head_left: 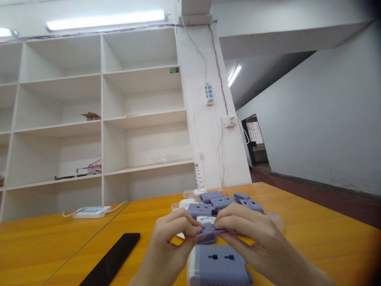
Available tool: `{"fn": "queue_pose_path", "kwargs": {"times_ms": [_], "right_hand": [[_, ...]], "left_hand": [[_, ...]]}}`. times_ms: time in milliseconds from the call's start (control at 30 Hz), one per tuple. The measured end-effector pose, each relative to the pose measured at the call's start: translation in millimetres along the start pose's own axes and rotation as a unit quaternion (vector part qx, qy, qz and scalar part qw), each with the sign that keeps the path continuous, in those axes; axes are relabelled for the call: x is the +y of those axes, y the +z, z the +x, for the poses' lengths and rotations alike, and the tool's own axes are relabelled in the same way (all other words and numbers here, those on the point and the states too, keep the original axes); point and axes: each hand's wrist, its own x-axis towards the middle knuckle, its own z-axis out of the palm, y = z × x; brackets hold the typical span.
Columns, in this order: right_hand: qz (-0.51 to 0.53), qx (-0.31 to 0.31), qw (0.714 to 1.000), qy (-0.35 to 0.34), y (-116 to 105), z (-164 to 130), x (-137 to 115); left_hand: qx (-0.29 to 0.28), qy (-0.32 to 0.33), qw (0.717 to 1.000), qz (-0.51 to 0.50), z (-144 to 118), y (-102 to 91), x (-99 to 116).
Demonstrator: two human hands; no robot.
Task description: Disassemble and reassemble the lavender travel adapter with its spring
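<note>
Cut off below: black slab, 2-slot purple housing. Partly hidden by left hand and right hand: small purple part. Too small to read: green label.

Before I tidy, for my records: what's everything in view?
Table: 1, orange, foreground
Shelving: 1, white, back left
Oddments: several, mixed, on shelving
Pillar: 1, white, behind table
Lights: 3, white, overhead
Power strips: 2, white-blue, table, pillar
Cords: several, mixed, pillar and table
Slab: 1, black, table left
Housings: several, grey-purple, on table
White parts: several, among housings
Held part: 1, grey-purple, foreground centre
Left hand: 1, at held part
Right hand: 1, at held part
</note>
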Motion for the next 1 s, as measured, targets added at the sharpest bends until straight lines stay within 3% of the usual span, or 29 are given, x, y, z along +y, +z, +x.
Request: {"fn": "queue_pose_path", "kwargs": {"times_ms": [367, 500, 633, 733, 800, 867, 933, 1000], "right_hand": [[-0.02, 0.005, 0.998, 0.053, 25, -9, 17], [-0.014, -0.01, 0.989, 0.148, 24, -11, 14], [0.087, 0.022, 0.959, 0.268, 25, -11, 10], [0.194, 0.018, 0.938, 0.286, 28, -7, 9], [0.242, 0.005, 0.927, 0.288, 26, -3, 10], [0.262, 0.015, 0.918, 0.298, 17, 0, 15], [0.238, 0.037, 0.918, 0.316, 3, -1, 24], [0.168, 0.047, 0.927, 0.332, -11, -9, 34]], "left_hand": [[-0.042, -0.019, 0.994, 0.096, -8, 10.3, -22], [-0.046, -0.014, 0.987, 0.152, -10, 14.9, -24], [-0.032, 0.027, 0.982, 0.184, -13, 26.5, -21], [-0.025, 0.062, 0.978, 0.196, -15, 40.1, -13], [-0.026, 0.045, 0.981, 0.189, -15, 48.0, -6], [-0.034, -0.012, 0.984, 0.176, -15, 53.7, -3], [-0.084, -0.07, 0.98, 0.163, -16, 58.2, -5], [-0.178, -0.1, 0.967, 0.155, -19, 63.0, -13]]}}
